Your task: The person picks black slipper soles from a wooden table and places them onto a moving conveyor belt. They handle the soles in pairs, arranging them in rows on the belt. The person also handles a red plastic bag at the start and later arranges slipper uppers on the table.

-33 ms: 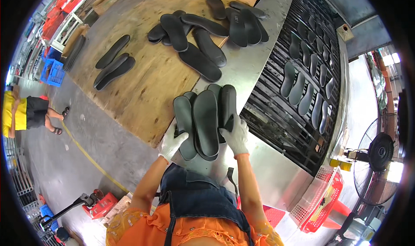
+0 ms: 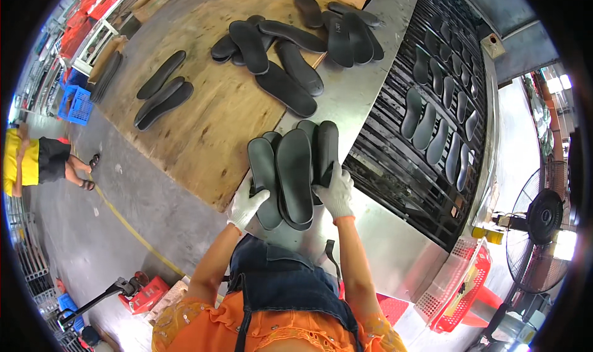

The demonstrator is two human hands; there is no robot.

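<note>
In front of me, a bunch of dark grey-green shoe insoles (image 2: 293, 179) overlaps on the metal tabletop. My left hand (image 2: 246, 205), in a white knit glove, grips the left edge of the bunch. Its thumb lies over the leftmost insole (image 2: 264, 179), and the other fingers are mostly hidden. On the other side my gloved right hand (image 2: 337, 193) is closed around the lower end of the rightmost insole (image 2: 326, 147). Beyond my hands, a loose pile of insoles (image 2: 285, 89) spreads over the wooden board and the metal.
A wooden board (image 2: 216, 135) covers the left of the table, with several insoles (image 2: 162, 92) on it. To the right, a slatted rack (image 2: 389, 160) bears rows of insoles. Red baskets (image 2: 460, 293) and a fan (image 2: 543, 219) stand at lower right. At far left is a person (image 2: 46, 160).
My right hand has shifted very slightly up and to the left on the rightmost insole. My left hand and the bunch look unchanged.
</note>
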